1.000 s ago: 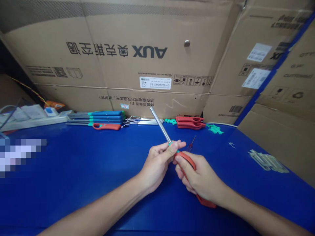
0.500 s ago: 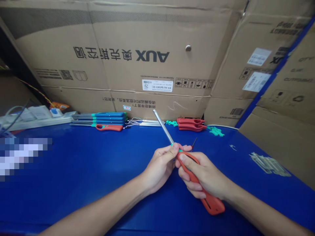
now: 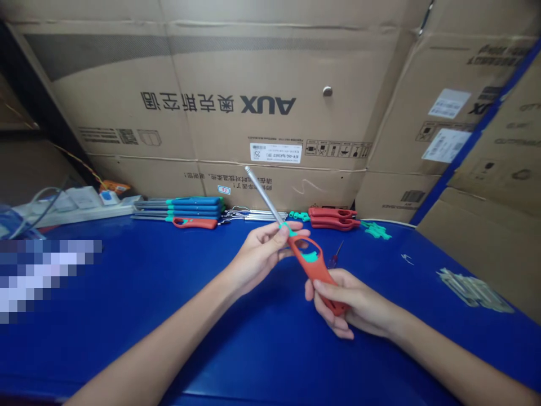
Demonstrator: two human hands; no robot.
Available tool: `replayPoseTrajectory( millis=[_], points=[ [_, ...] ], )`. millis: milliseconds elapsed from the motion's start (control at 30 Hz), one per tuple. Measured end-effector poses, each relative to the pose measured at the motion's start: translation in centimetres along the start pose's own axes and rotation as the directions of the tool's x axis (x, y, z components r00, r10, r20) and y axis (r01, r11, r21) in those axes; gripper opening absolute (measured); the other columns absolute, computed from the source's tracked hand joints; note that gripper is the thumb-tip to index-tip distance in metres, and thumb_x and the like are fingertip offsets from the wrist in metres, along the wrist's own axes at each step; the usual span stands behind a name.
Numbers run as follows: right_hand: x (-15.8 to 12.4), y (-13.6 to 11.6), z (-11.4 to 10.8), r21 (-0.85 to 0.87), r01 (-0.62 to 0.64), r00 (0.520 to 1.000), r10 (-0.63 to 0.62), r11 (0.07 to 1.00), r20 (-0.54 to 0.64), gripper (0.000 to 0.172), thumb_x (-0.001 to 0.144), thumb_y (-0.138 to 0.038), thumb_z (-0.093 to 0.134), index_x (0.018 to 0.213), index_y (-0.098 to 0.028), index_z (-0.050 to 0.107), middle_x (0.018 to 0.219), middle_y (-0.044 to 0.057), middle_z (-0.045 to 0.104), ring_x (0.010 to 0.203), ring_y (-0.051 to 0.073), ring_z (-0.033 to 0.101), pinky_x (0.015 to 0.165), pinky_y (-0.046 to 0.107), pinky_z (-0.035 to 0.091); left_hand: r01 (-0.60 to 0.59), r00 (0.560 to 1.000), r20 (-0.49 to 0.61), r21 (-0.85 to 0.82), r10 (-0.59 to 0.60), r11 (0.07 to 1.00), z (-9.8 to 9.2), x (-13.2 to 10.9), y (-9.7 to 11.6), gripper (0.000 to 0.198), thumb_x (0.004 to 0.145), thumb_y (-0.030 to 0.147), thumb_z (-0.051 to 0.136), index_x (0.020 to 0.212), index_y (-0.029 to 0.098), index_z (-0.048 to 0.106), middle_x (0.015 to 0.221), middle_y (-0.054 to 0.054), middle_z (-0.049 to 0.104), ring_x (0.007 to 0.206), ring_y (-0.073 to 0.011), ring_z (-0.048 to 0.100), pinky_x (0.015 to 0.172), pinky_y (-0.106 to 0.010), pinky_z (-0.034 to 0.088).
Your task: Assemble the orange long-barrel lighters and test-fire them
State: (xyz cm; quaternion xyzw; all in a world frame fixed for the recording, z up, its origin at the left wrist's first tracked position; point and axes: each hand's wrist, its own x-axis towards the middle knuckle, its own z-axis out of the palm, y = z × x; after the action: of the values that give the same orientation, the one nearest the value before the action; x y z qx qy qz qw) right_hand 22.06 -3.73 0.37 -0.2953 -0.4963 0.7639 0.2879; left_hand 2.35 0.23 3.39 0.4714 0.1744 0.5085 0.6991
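Observation:
Both hands hold one long-necked lighter (image 3: 313, 268) above the blue table. It has an orange-red handle, a green trigger inside the finger loop, a green collar and a silver metal tube that points up and to the left. My left hand (image 3: 264, 248) pinches the collar where tube and handle meet. Lower down, my right hand (image 3: 349, 296) is closed round the butt end of the handle, thumb on top. A small screwdriver (image 3: 335, 257) with a dark red handle lies on the table just beyond my right hand.
At the back lie stacked blue lighters (image 3: 196, 208), an orange lighter (image 3: 196, 223), metal tubes with wires (image 3: 266, 215), red handle shells (image 3: 333, 219) and green parts (image 3: 376, 230). Clear plastic pieces (image 3: 475, 290) lie right. A power strip (image 3: 84, 211) stands left; cardboard (image 3: 220, 67) walls the back.
The lighter has turned so its loop and green trigger show, and it has moved up and left. My right hand has slid down to the handle's butt; my left still pinches the collar.

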Motion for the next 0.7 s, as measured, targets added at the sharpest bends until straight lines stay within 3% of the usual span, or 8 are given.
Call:
replayPoseTrajectory(
  millis=[67,167,233,333,400,567,700],
  points=[
    [0.0,0.0,0.1,0.044,-0.003,1.000,0.002,0.999,0.025,0.034,0.085,-0.047,0.064,0.090,-0.013,0.059,0.049,-0.004,0.056,0.029,0.004,0.037,0.029,0.015,0.038,-0.004,0.998,0.060,0.040,0.001,0.999,-0.2,0.0,0.3,0.034,0.074,0.031,0.080,0.102,0.013,0.072,0.106,-0.011,0.073,0.098,-0.0218,0.068,0.087,-0.033,0.053],
    [-0.1,-0.2,0.5,-0.028,0.004,1.000,-0.004,1.000,0.024,0.040,0.084,-0.052,0.063,0.098,-0.016,0.053,0.055,-0.001,0.063,0.030,0.007,0.044,0.030,0.019,0.042,-0.057,0.998,-0.014,0.118,0.059,0.991,-0.5,0.1,0.1,0.029,0.073,0.032,0.081,0.091,0.011,0.072,0.097,-0.010,0.075,0.090,-0.0193,0.069,0.087,-0.030,0.052],
    [-0.4,-0.5,0.9,-0.213,0.036,0.996,-0.052,0.976,-0.070,0.043,0.082,-0.048,0.068,0.106,-0.018,0.049,0.064,-0.001,0.065,0.038,0.009,0.052,0.035,0.020,0.045,-0.060,0.992,-0.099,0.186,0.079,0.981,-0.6,0.2,-0.3,0.031,0.072,0.037,0.081,0.083,0.010,0.070,0.088,-0.009,0.075,0.083,-0.0174,0.070,0.085,-0.030,0.052],
    [-0.9,-0.7,1.1,-0.532,0.064,0.946,-0.221,0.844,-0.237,0.047,0.084,-0.036,0.069,0.122,-0.023,0.045,0.075,-0.003,0.061,0.048,0.006,0.053,0.042,0.017,0.045,-0.021,0.977,-0.197,0.266,0.076,0.964,-0.6,0.3,-1.0,0.036,0.067,0.041,0.083,0.075,0.012,0.064,0.072,-0.006,0.073,0.070,-0.0164,0.069,0.075,-0.030,0.054],
    [-1.1,-0.8,0.9,-0.596,0.069,0.919,-0.284,0.800,-0.274,0.049,0.086,-0.032,0.067,0.129,-0.027,0.043,0.078,-0.004,0.058,0.050,0.005,0.049,0.044,0.015,0.044,0.018,0.979,-0.202,0.280,0.041,0.960,-0.5,0.2,-1.4,0.038,0.065,0.043,0.083,0.074,0.012,0.062,0.066,-0.005,0.071,0.063,-0.0164,0.068,0.067,-0.029,0.054],
    [-0.8,-0.9,-0.1,-0.330,0.045,0.976,-0.112,0.943,-0.185,0.051,0.087,-0.035,0.065,0.131,-0.026,0.041,0.064,-0.008,0.056,0.036,0.004,0.043,0.033,0.014,0.037,0.097,0.989,-0.134,0.230,-0.068,0.968,-0.3,-0.2,-2.1,0.045,0.066,0.044,0.083,0.092,0.010,0.069,0.072,-0.007,0.073,0.064,-0.0158,0.068,0.064,-0.027,0.053],
    [-0.5,-0.9,-0.2,-0.217,0.056,0.982,-0.093,0.974,-0.165,0.039,0.089,-0.040,0.062,0.120,-0.021,0.048,0.063,-0.005,0.060,0.031,0.004,0.042,0.029,0.014,0.036,0.115,0.993,-0.065,0.222,-0.103,0.968,-0.3,-0.4,-2.6,0.039,0.066,0.036,0.084,0.091,0.010,0.072,0.079,-0.007,0.073,0.068,-0.0142,0.067,0.067,-0.025,0.051]
  ],
)
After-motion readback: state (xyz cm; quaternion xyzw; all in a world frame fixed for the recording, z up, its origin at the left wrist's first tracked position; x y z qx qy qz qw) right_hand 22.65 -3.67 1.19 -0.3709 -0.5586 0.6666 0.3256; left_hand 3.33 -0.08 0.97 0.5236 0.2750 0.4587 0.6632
